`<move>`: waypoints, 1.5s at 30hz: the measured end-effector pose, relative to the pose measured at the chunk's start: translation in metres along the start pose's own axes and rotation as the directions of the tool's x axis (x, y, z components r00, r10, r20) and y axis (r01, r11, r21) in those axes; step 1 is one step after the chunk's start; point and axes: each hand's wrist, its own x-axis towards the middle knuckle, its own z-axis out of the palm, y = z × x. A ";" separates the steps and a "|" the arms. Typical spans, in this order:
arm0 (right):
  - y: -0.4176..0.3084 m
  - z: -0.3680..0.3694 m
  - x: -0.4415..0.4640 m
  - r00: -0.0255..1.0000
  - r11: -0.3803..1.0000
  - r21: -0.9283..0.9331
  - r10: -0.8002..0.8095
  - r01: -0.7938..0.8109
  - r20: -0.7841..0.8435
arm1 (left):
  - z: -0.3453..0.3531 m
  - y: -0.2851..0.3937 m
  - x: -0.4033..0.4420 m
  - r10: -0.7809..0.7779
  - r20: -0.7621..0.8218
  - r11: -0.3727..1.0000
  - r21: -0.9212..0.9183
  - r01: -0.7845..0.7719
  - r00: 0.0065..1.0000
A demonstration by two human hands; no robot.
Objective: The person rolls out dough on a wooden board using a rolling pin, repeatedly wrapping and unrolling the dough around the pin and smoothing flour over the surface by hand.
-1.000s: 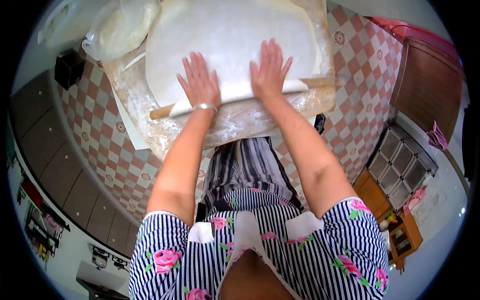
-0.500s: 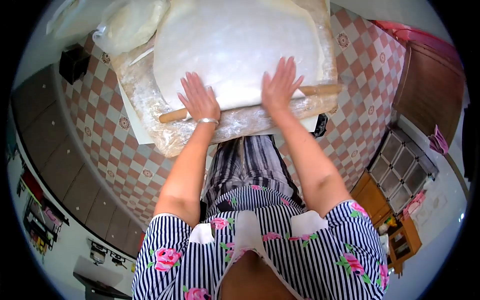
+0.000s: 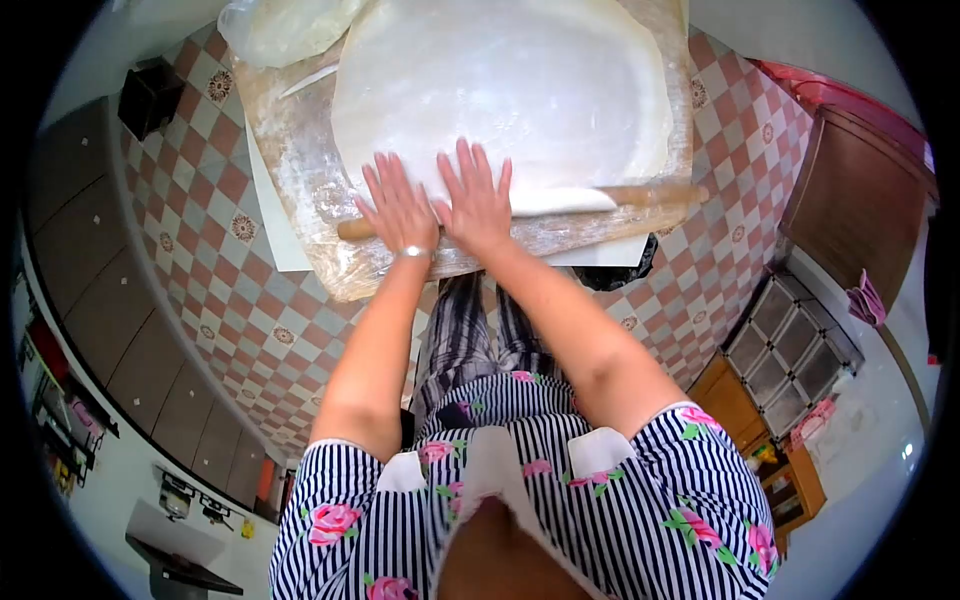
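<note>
A broad, thin sheet of dough (image 3: 500,90) covers most of a floured wooden board (image 3: 290,140). Its near edge wraps around a long wooden rolling pin (image 3: 655,195), whose bare ends stick out on both sides. My left hand (image 3: 400,208) lies flat on the wrapped pin toward its left end, fingers stretched out over the dough. Close beside it, my right hand (image 3: 477,205) presses on the pin left of its middle, fingers also extended. Neither hand grips around the pin. The palms hide part of the rolled dough.
A clear plastic bag (image 3: 290,30) with pale contents sits at the board's far left, near a thin white strip (image 3: 308,80). A black plastic bag (image 3: 620,275) shows below the near right edge. A dark bin (image 3: 150,97) stands on the tiled floor (image 3: 215,205) at left.
My right hand has moved left along the pin, from its right part to beside my left hand. The whole board appears shifted slightly right and up in view.
</note>
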 end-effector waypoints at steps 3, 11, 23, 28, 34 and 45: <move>0.009 -0.014 0.051 0.993 0.999 -0.002 0.044 -0.045 -0.107 | -0.006 0.010 0.053 0.011 -0.187 0.988 -0.151 -0.040 0.982; 0.031 -0.018 0.018 0.998 0.996 -0.075 0.047 -0.050 -0.040 | -0.008 -0.001 0.030 0.081 -0.129 0.992 -0.085 -0.093 0.988; 0.102 -0.062 0.009 0.971 0.961 -0.158 0.212 -0.229 -0.114 | -0.010 -0.006 0.048 0.095 -0.219 0.984 -0.128 -0.125 0.971; 0.117 -0.061 -0.026 0.960 0.951 -0.141 0.265 -0.276 -0.092 | -0.008 -0.016 0.021 0.108 -0.085 0.994 0.016 -0.107 0.991; 0.115 -0.060 0.029 0.906 0.936 -0.038 0.329 -0.351 -0.266 | -0.022 0.042 0.052 0.073 -0.196 0.997 -0.022 -0.079 0.978; 0.119 -0.061 0.034 0.941 0.953 -0.085 0.269 -0.290 -0.204 | -0.015 0.090 0.056 0.187 0.057 0.982 0.010 -0.188 0.981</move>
